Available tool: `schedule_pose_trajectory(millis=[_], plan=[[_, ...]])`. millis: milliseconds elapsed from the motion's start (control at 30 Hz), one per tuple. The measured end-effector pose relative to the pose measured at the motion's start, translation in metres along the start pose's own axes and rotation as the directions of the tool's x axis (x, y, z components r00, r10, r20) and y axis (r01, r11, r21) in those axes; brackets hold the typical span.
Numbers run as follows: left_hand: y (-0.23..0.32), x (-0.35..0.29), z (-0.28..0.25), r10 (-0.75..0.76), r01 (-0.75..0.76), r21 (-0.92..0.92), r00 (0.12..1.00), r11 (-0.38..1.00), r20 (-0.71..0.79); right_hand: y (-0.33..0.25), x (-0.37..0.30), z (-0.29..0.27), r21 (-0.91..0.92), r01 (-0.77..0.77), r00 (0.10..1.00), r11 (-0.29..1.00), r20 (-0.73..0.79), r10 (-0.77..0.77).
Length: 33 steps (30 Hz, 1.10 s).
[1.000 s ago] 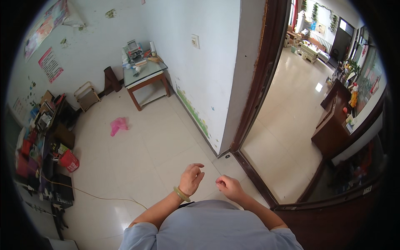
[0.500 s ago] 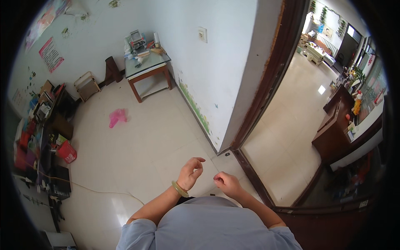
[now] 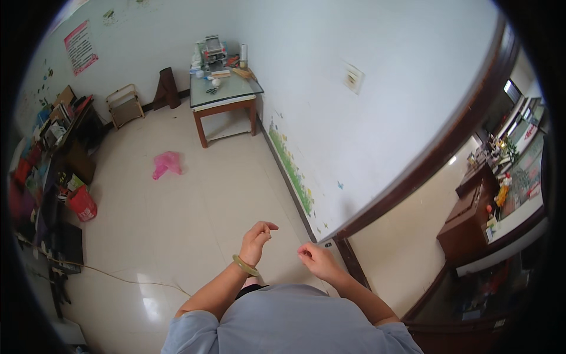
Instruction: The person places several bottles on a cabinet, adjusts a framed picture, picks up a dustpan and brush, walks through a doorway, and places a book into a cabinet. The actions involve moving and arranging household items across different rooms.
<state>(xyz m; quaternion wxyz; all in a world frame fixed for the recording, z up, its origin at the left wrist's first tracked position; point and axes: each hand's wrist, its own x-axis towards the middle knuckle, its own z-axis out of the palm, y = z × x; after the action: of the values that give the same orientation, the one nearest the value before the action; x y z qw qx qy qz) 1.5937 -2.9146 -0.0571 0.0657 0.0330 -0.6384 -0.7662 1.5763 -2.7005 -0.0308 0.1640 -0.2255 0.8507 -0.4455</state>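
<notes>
My left hand (image 3: 254, 243) is raised in front of my body with a pale green bangle (image 3: 245, 265) on its wrist. Its index finger reaches out to the right and the other fingers bend loosely, with a gap to the thumb; nothing shows in it. Close by on the right, my right hand (image 3: 318, 260) is curled closed, and I see nothing in it. The two hands are apart, above the tiled floor. Farther off, a crumpled pink plastic bag (image 3: 168, 164) lies on the floor.
A glass-topped table (image 3: 227, 100) bearing a small machine and scissors stands against the far wall. Beside it are a brown roll (image 3: 168, 88) and a folded chair (image 3: 125, 106). Cluttered shelves and a red bag (image 3: 81, 203) line the left. At right, a door frame (image 3: 407, 171) edges the wall.
My view has shifted toward the wall and table, and the door frame sits nearer on the right. Both hands keep nearly the same pose. The pink bag has not moved on the floor.
</notes>
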Motion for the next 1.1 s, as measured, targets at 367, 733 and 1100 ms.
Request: schedule_pose_trajectory(millis=[367, 733, 1100], plan=[[0.051, 0.075, -0.165, -0.048, 0.027, -0.094, 0.973, 0.995, -0.225, -0.065, 0.189, 0.088, 0.074, 0.183, 0.974, 0.980, 0.125, -0.191], [0.034, 0.194, -0.233, -0.106, 0.105, -0.025, 0.905, 0.994, -0.411, -0.049, 0.372, 0.099, 0.088, 0.198, 0.939, 0.976, 0.269, -0.214], [0.067, 0.422, -0.288, -0.042, 0.060, 0.024, 0.882, 0.998, -0.470, -0.068, 0.623, 0.072, 0.085, 0.329, 0.858, 0.940, 0.389, -0.336]])
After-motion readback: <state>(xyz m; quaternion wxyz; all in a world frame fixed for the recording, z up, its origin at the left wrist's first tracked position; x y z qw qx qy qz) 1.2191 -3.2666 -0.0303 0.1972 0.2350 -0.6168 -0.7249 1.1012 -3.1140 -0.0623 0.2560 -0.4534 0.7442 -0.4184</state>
